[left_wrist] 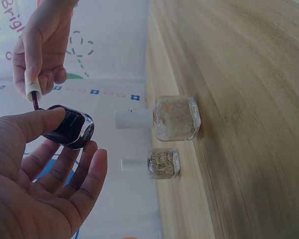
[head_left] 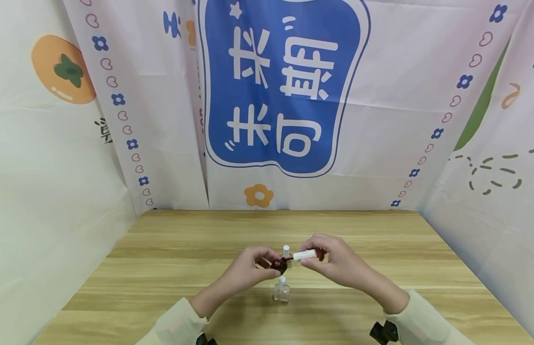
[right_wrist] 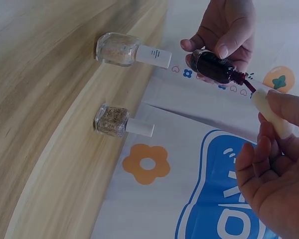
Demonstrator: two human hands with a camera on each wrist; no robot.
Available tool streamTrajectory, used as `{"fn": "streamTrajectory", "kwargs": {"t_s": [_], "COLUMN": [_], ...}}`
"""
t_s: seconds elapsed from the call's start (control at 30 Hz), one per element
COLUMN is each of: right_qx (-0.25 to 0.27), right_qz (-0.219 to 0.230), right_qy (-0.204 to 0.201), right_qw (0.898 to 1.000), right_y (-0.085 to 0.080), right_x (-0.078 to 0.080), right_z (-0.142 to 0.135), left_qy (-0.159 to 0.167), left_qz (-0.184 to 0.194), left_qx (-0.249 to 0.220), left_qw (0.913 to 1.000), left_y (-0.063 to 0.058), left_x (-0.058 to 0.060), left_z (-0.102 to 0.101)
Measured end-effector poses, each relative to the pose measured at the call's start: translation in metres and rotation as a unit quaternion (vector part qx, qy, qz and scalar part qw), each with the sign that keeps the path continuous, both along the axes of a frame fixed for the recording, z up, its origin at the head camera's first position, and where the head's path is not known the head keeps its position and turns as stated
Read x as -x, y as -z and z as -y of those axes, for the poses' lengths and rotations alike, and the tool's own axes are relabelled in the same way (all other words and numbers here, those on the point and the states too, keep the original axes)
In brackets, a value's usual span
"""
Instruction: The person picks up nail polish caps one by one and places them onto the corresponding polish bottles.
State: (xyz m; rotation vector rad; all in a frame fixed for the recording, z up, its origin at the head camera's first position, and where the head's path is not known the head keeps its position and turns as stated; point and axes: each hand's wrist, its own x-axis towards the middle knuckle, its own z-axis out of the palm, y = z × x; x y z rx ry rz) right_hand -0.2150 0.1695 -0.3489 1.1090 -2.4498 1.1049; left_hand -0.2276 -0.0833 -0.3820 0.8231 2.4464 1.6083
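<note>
My left hand [head_left: 249, 266] holds a small nail polish bottle [left_wrist: 70, 127] of dark red polish between thumb and fingers, tilted toward the right hand. With thumb and fingertips, my right hand [head_left: 337, 258] pinches the white brush cap [right_wrist: 270, 113]. A red-coated brush stem [right_wrist: 249, 85] runs from this cap to the bottle's open neck. Below the hands in the head view stands a clear nail polish bottle [head_left: 281, 292] with pale glitter and a white cap. Behind the held bottle is another, a gold-glitter nail polish bottle [right_wrist: 111, 120], also white-capped and partly hidden in the head view.
Both standing bottles rest on a wood-grain table [head_left: 172, 254]. A printed white cloth [head_left: 391, 91] hangs behind the table's far edge, and more cloth hangs at both sides. Dark straps [head_left: 384, 331] show by the light sleeves.
</note>
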Motion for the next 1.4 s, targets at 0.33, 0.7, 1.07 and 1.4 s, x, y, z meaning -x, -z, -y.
{"fn": "streamTrajectory", "kwargs": {"t_s": [0.33,0.7,1.07,1.4], "right_qx": [0.039,0.091,0.108,0.101], "right_qz": [0.025,0.068,0.075,0.078], "right_qy": [-0.003,0.006,0.023,0.033], "right_qw": [0.999,0.994,0.991,0.991], "right_y": [0.005,0.012,0.017,0.017], "right_x": [0.003,0.002,0.000,0.000], "right_z": [0.007,0.019,0.027,0.030], "left_qy": [0.005,0.014,0.014,0.014], "left_qz": [-0.003,-0.006,-0.007,-0.009], "left_qx": [0.003,-0.005,-0.012,-0.017], "left_qw": [1.0000,0.9999,0.9998,0.9997], "left_y": [0.001,0.006,0.006,0.008], "left_x": [-0.002,-0.004,-0.006,-0.005], "left_z": [-0.003,-0.009,-0.012,-0.014]}}
